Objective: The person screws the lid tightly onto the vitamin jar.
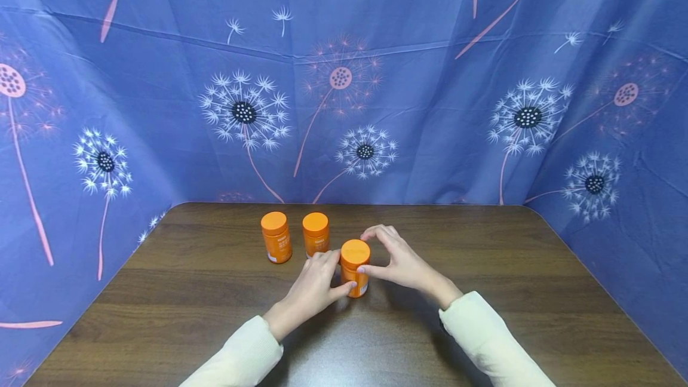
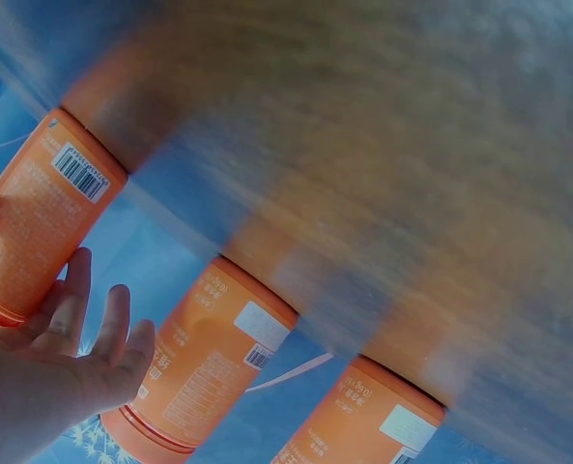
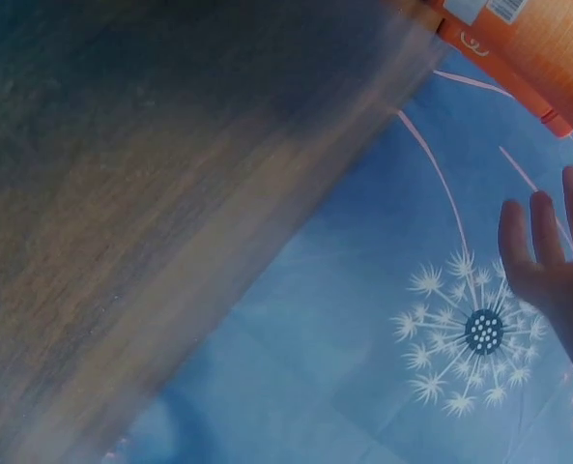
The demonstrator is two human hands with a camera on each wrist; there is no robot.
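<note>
In the head view an orange screw-cap bottle (image 1: 355, 255) stands upright between both hands. My left hand (image 1: 313, 284) grips its body, thumb across the front and fingers at the left side. The left wrist view shows this bottle (image 2: 44, 208) with its barcode label, fingers bent beside it. My right hand (image 1: 403, 261) is spread around the right of the cap, thumb near the front edge and index fingertip near the back; firm contact cannot be made out. Several of its fingers (image 3: 547, 227) look fairly straight in the right wrist view; the thumb is out of frame there.
Two more orange bottles stand behind and left: one (image 1: 276, 240) farther left, another (image 1: 316, 235) partly hidden by my left hand. All are on a brown wooden table (image 1: 484, 243). A blue dandelion-print cloth (image 1: 430, 106) hangs along the back and sides.
</note>
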